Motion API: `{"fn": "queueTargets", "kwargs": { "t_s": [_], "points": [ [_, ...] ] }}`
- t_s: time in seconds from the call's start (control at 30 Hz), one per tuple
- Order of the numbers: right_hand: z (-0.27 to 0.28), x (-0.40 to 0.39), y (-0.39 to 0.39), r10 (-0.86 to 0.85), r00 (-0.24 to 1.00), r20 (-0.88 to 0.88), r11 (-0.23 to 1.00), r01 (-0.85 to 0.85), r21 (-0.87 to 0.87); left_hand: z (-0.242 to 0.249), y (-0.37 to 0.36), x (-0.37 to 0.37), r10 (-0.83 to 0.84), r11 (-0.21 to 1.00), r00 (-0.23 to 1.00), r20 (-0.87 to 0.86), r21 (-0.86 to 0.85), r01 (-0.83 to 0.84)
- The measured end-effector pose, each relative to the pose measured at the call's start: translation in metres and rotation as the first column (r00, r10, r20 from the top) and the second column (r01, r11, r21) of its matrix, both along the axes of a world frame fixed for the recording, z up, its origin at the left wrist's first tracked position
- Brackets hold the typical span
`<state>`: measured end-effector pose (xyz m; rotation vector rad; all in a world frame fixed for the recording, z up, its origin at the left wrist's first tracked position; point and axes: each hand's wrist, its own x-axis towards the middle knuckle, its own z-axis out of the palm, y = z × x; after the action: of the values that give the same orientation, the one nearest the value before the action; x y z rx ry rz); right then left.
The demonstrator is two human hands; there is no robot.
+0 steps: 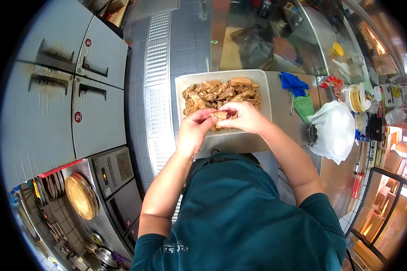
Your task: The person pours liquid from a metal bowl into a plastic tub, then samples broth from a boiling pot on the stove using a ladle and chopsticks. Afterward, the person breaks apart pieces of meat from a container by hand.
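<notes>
A white plastic tub stands on the steel counter in front of me, filled with brown, irregular chunks that look like cooked meat. Over its near side, my left hand pinches one brown chunk between thumb and fingers. From the other side my right hand grips the same chunk, its fingertips close to the left ones. Both hands are closed, and the fingers cover part of the chunk.
Right of the tub, blue cloth and green cloth lie on the steel counter. Beyond them sits a white plastic bag. A tall refrigerator stands at left, across a floor with a metal drain grate. Round boards lean lower left.
</notes>
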<state>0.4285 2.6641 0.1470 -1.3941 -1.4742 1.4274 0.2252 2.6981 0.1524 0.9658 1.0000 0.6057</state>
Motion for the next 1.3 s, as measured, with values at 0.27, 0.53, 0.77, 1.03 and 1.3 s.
{"fn": "queueTargets", "kwargs": {
  "t_s": [0.27,0.53,0.77,1.03,1.3],
  "points": [
    [0.01,0.0,-0.009,-0.053,0.996,0.066,0.993,0.045,0.109,0.003,0.0,-0.002,-0.15,0.918,0.946,-0.286,0.315,0.241],
    [0.008,0.007,-0.01,-0.037,0.965,-0.261,0.991,0.003,-0.132,0.004,0.006,-0.008,-0.163,0.987,0.983,0.078,0.014,0.163],
    [0.001,0.01,-0.006,-0.031,0.918,-0.396,0.969,-0.07,-0.236,0.001,0.003,-0.009,-0.015,0.966,0.961,0.276,-0.243,0.084],
    [0.02,-0.001,-0.008,-0.023,0.987,-0.157,1.0,0.02,-0.023,0.005,0.003,-0.009,-0.128,0.992,0.991,0.048,0.028,0.127],
    [0.003,-0.003,-0.012,-0.14,0.803,-0.579,0.972,0.002,-0.233,0.008,-0.002,-0.01,-0.031,0.963,0.934,0.356,-0.24,0.124]
  ]
}}
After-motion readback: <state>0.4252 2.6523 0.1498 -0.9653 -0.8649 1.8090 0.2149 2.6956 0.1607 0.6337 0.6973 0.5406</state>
